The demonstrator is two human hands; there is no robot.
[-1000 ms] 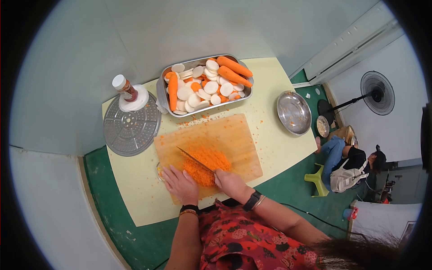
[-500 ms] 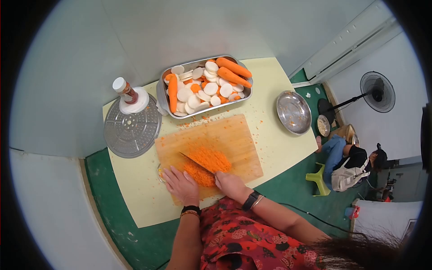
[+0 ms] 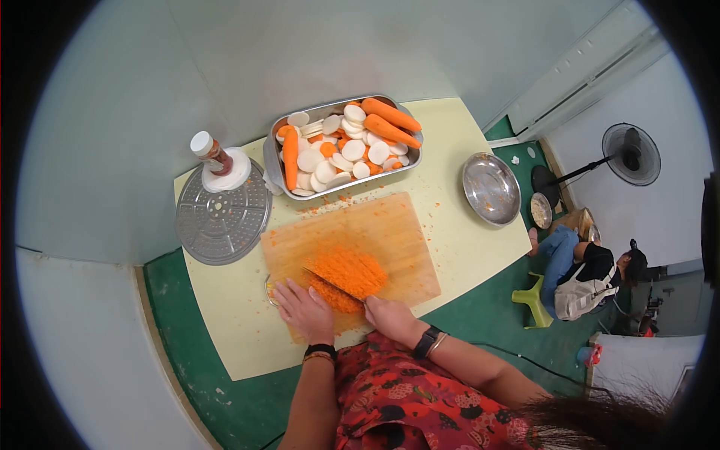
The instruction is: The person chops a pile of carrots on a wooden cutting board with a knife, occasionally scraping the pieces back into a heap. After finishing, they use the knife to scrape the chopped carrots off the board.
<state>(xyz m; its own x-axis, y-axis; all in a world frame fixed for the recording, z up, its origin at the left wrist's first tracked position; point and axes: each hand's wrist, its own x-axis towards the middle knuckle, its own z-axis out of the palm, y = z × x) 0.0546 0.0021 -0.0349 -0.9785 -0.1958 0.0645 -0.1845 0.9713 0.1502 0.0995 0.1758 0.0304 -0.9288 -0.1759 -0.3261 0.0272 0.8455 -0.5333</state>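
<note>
A heap of finely chopped carrot (image 3: 351, 268) lies on a wooden cutting board (image 3: 409, 244). My right hand (image 3: 390, 316) is closed round the handle of a knife (image 3: 334, 286), whose narrow dark blade cuts diagonally across the heap, its tip toward the upper left. Fingers outstretched, my left hand (image 3: 305, 309) rests at the lower left of the heap with nothing in its grasp. Part of a metal handle (image 3: 269, 289) on the board's left edge peeks out beside its fingertips.
Behind the board, a metal tray (image 3: 341, 189) holds whole carrots, carrot slices and white radish slices. A perforated steamer plate (image 3: 217, 225) carries a jar (image 3: 212, 153) at left. A steel bowl (image 3: 491, 189) stands at right. Beyond the table are a person (image 3: 589, 274), green stool (image 3: 534, 301) and fan (image 3: 631, 154).
The knife blade sits lower in the chopped carrot, and my right hand has shifted slightly down and right. My left hand keeps its place on the board.
</note>
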